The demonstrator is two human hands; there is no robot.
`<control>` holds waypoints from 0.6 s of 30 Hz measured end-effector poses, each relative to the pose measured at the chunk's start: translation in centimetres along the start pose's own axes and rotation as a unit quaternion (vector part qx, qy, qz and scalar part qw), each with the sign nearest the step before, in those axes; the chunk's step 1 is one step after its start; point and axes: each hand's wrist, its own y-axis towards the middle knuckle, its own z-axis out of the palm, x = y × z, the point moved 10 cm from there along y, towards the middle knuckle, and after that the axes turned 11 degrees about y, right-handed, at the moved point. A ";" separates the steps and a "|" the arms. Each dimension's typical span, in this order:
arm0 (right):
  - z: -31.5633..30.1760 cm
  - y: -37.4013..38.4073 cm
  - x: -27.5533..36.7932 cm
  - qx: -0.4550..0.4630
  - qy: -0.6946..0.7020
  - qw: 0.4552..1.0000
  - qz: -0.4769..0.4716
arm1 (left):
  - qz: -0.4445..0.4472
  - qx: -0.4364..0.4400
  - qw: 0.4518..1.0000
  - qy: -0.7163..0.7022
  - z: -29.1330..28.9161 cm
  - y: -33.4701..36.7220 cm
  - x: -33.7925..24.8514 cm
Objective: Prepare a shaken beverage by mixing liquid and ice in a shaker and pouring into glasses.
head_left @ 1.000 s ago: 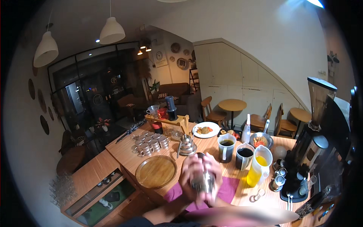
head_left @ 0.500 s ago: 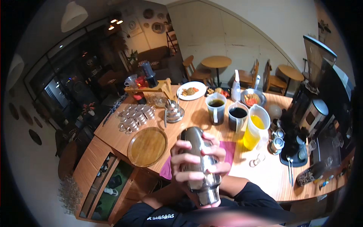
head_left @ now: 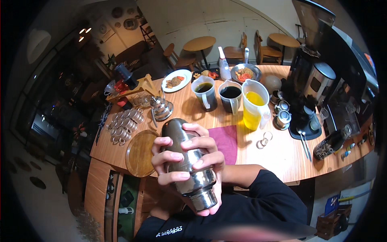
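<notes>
A shiny metal cocktail shaker (head_left: 177,139) is gripped between both hands, held in front of me above the near edge of the counter. It slants, its narrow capped end nearest my body and its broad end pointing away. My left hand (head_left: 164,163) wraps its fingers round the left side. From the right, my right hand (head_left: 209,155) closes round the same shaker, its fingers spread along the metal. What is inside the shaker cannot be seen. Beyond it lies a purple cloth (head_left: 225,141), with a round wooden tray (head_left: 139,155) to the left.
Two jugs of dark liquid (head_left: 205,97) (head_left: 230,101) and a jug of yellow liquid (head_left: 252,113) stand beyond the cloth. Small glasses (head_left: 265,139) sit nearer. Metal cups (head_left: 125,123) and a metal kettle (head_left: 162,109) are left; a bottle (head_left: 328,145) and coffee grinder (head_left: 310,52) are right.
The view has swung, so the counter and its things appear farther left and higher. Both hands still hold the shaker, which now slants a little more in the picture.
</notes>
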 end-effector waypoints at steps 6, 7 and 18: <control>-0.2 0.1 0.2 0.043 0.033 0.998 0.025 | 0.064 -0.012 0.998 -0.005 -0.8 -1.0 -1.9; 1.1 0.3 -0.2 0.066 0.044 0.996 0.047 | 0.084 -0.020 0.996 0.021 0.8 -0.6 -3.3; 0.0 0.7 -0.4 0.145 0.035 0.985 0.088 | 0.043 0.043 0.988 0.144 -0.1 -0.7 -1.1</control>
